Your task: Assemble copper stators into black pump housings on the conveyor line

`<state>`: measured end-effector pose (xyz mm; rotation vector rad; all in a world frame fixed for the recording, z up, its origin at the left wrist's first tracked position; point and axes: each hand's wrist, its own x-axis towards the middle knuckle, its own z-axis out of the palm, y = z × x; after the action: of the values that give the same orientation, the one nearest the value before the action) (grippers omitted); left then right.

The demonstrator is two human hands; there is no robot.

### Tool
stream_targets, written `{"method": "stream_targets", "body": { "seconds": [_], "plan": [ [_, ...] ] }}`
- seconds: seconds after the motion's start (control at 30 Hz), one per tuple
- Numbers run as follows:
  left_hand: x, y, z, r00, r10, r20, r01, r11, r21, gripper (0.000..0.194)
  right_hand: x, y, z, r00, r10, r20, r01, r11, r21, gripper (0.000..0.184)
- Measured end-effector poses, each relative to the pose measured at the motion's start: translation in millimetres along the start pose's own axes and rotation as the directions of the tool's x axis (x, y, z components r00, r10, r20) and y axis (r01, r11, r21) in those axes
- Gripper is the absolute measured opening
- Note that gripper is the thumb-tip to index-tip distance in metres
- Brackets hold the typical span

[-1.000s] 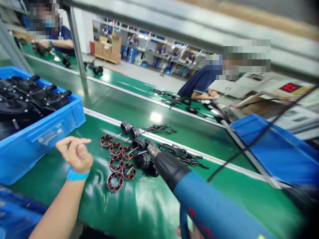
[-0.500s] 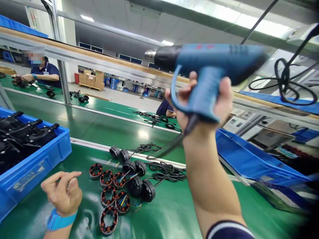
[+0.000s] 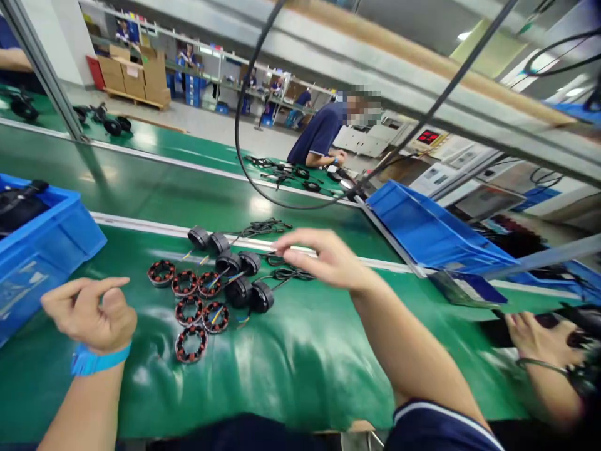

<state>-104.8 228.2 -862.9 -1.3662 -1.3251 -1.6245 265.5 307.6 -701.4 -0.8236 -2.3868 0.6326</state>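
My left hand (image 3: 89, 313), with a blue wristband, hovers over the green mat beside the blue bin at left. Its fingers are loosely bent, one stretched out, with nothing visible in them. My right hand (image 3: 323, 257) reaches over the coiled black cables (image 3: 288, 274), fingers stretched out and holding nothing. Between my hands lie several copper-wound stator rings (image 3: 191, 344) with coloured wires. Black round motor housings (image 3: 261, 297) with cables stand just behind them. A black cord (image 3: 239, 119) hangs in a loop above; the heat gun is out of view.
A blue bin (image 3: 56, 241) with black parts stands left. Blue trays (image 3: 408, 219) and a clear-sided box (image 3: 464, 289) are at right. Another person's hand (image 3: 539, 341) rests on the mat at far right. A metal-framed shelf (image 3: 375, 81) crosses overhead. A co-worker (image 3: 319, 134) stands beyond the bench.
The blue heat gun has left my right hand and the view. That hand has come down over the cables. The view has tilted down, and the left hand keeps much the same pose.
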Motion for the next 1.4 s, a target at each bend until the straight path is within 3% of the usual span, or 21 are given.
{"method": "stream_targets", "body": {
  "seconds": [0.1, 0.13, 0.2, 0.3, 0.43, 0.57, 0.67, 0.8, 0.9, 0.97, 1.0, 1.07, 1.13, 1.2, 1.27, 1.33, 1.4],
  "plan": [
    [5, 39, -0.6, 0.973, 0.067, 0.22, -0.044, 0.993, -0.106, 0.022, -69, 45, 47, 0.975, 0.108, 0.193, -0.086, 0.989, -0.121, 0.034],
    [7, 55, -2.0, 0.936, 0.12, 0.33, -0.073, 0.986, -0.15, 0.016, -84, 59, 60, 0.969, 0.142, 0.2, -0.11, 0.98, -0.164, 0.032],
    [9, 85, -7.0, 0.821, 0.221, 0.526, -0.113, 0.967, -0.23, 0.011, -104, 81, 81, 0.965, 0.192, 0.18, -0.151, 0.963, -0.222, 0.031],
    [-1, 118, -21.1, 0.66, 0.236, 0.713, -0.088, 0.967, -0.239, 0.01, -120, 97, 102, 0.97, 0.219, 0.109, -0.187, 0.952, -0.244, 0.024],
    [-36, 137, -43.1, 0.553, 0.149, 0.82, -0.096, 0.989, -0.115, 0.015, -145, 92, 104, 0.972, 0.213, 0.103, -0.187, 0.957, -0.22, 0.012],
    [-62, 144, -48.3, 0.552, 0.177, 0.815, -0.262, 0.964, -0.031, 0.024, -190, 66, 94, 0.968, 0.211, 0.134, -0.196, 0.974, -0.115, 0.014],
    [-65, 143, -40.7, 0.552, 0.255, 0.794, -0.356, 0.933, -0.052, 0.017, -223, 40, 99, 0.952, 0.268, 0.149, -0.274, 0.962, 0.022, 0.015],
    [-58, 137, -28.8, 0.484, 0.36, 0.797, -0.39, 0.905, -0.172, 0.012, -249, 26, 111, 0.913, 0.368, 0.176, -0.387, 0.918, 0.087, 0.02],
    [-52, 137, -24.2, 0.438, 0.402, 0.804, -0.38, 0.893, -0.24, 0.01, -255, 38, 101, 0.914, 0.403, -0.041, -0.402, 0.915, 0.033, 0.021],
    [-51, 138, -24.2, 0.431, 0.405, 0.806, -0.384, 0.891, -0.242, 0.01, -259, 52, 85, 0.895, 0.397, -0.202, -0.43, 0.889, -0.159, 0.019],
    [-52, 138, -25.3, 0.434, 0.402, 0.806, -0.382, 0.893, -0.24, 0.011, -262, 59, 76, 0.892, 0.397, -0.216, -0.446, 0.853, -0.272, 0.027],
    [-56, 137, -30.2, 0.458, 0.374, 0.807, -0.364, 0.907, -0.214, 0.017, -269, 71, 59, 0.893, 0.436, -0.116, -0.439, 0.781, -0.445, 0.039],
    [-62, 134, -38.0, 0.521, 0.3, 0.799, -0.338, 0.932, -0.129, 0.027, -276, 78, 47, 0.884, 0.467, 0.026, -0.391, 0.769, -0.505, 0.032],
    [-67, 129, -47.1, 0.59, 0.202, 0.782, -0.304, 0.953, -0.017, 0.033, -279, 81, 39, 0.898, 0.43, 0.097, -0.321, 0.789, -0.523, 0.025],
    [-70, 123, -55.6, 0.619, 0.131, 0.774, -0.275, 0.96, 0.058, 0.033, -276, 80, 32, 0.938, 0.344, 0.034, -0.258, 0.763, -0.593, 0.027],
    [-71, 120, -61.5, 0.614, 0.109, 0.782, -0.27, 0.96, 0.078, 0.032, -266, 78, 25, 0.957, 0.254, -0.14, -0.275, 0.636, -0.721, 0.029],
    [-71, 120, -63.8, 0.615, 0.11, 0.781, -0.283, 0.955, 0.089, 0.032, -250, 74, 22, 0.933, 0.155, -0.325, -0.357, 0.494, -0.792, 0.034]
  ]
}}
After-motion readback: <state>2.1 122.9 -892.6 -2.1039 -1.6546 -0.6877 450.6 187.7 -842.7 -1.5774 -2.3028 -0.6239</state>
